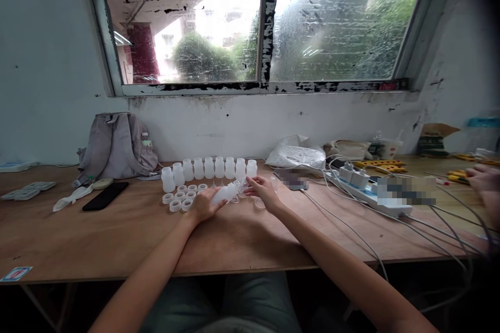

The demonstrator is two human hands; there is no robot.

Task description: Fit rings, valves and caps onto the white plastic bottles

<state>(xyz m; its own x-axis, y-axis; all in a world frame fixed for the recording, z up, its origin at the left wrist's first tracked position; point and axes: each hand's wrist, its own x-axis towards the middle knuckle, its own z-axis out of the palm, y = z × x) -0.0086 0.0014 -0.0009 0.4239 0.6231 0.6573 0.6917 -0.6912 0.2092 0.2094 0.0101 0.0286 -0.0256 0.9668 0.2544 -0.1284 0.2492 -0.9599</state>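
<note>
A frosted white bottle (222, 195) lies tilted in my left hand (204, 205), its neck pointing right. At that neck, my right hand (262, 190) pinches a small clear piece (242, 185), whose shape is hard to make out. Behind my hands a row of several similar bottles (198, 168) stands upright on the wooden table (250, 244). Several white rings (175, 205) lie just left of my left hand. More clear round parts (259, 203) rest beneath and beside my right hand.
A grey backpack (117, 145), a black phone (105, 196) and a white strap (72, 197) are at left. Toward the right are a silvery plastic bag (297, 153), a power strip (367, 195) with trailing cables, and yellow parts (386, 165). Another person's hand (484, 179) shows at far right.
</note>
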